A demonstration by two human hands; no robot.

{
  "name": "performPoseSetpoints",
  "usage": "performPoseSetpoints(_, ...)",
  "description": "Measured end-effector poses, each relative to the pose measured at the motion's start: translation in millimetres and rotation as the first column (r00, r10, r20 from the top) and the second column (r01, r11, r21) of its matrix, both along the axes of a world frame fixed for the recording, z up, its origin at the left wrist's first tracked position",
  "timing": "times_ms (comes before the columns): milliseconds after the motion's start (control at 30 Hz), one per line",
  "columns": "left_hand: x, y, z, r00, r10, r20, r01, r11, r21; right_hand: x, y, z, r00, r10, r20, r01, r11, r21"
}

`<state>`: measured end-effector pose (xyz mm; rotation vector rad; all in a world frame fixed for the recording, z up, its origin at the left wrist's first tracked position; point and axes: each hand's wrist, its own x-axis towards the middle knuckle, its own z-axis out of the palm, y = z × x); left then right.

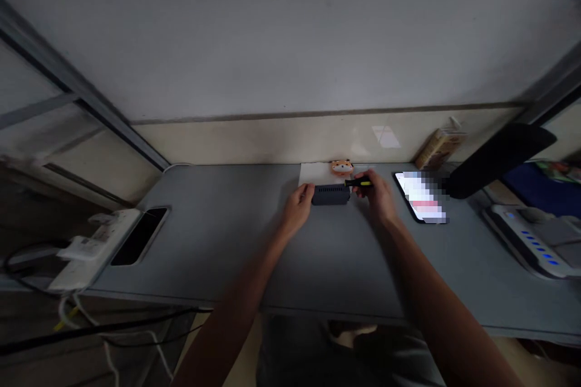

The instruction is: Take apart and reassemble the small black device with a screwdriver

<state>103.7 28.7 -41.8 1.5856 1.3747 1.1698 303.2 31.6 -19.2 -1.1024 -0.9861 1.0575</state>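
A small dark grey box (331, 195) lies on the grey desk (218, 236) near the back wall. My left hand (297, 208) is closed on the box's left end. My right hand (379, 195) is closed round a screwdriver (357, 182) with a black and yellow handle, held sideways at the box's upper right end. Behind the box lies a white sheet (313, 173), with a small orange tiger figure (342, 167) beside it.
A lit phone (421, 198) lies right of my right hand. A black lamp head (497, 157) and a carton (439, 147) stand at the back right. A power strip with blue lights (529, 240) lies far right, another white strip (91, 248) with cables far left, beside a desk slot (140, 234).
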Motion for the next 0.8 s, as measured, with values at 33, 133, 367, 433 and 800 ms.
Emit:
performPoseSetpoints(33, -0.1, -0.1, 0.4, 1.0, 0.001, -0.007, -0.001, 1.0, -0.001, 0.3, 0.1, -0.3, 1.0, 0.002, 0.007, -0.002, 1.0, -0.002)
performPoseSetpoints(133, -0.3, -0.1, 3.5, 1.0, 0.009, -0.01, -0.009, 1.0, -0.003, 1.1, 0.7, -1.0, 1.0, 0.0, 0.016, 0.0, 1.0, -0.015)
performPoseSetpoints(367, -3.0, 2.1, 17.0, 0.999, -0.038, -0.038, 0.034, 0.995, -0.091, 1.9, 1.0, 2.5, 1.0, -0.008, 0.016, 0.008, 0.999, -0.032)
performPoseSetpoints(433, -4.2, 2.6, 17.7, 0.998, -0.039, -0.049, 0.034, 0.995, -0.098, 1.8, 0.4, 4.4, 1.0, -0.005, 0.009, 0.005, 0.999, -0.035)
performPoseSetpoints(800, -9.8, 3.4, 6.7, 0.994, -0.056, -0.09, 0.055, 0.998, -0.008, -2.1, 0.2, 3.2, 1.0, 0.003, 0.006, -0.003, 0.999, -0.045)
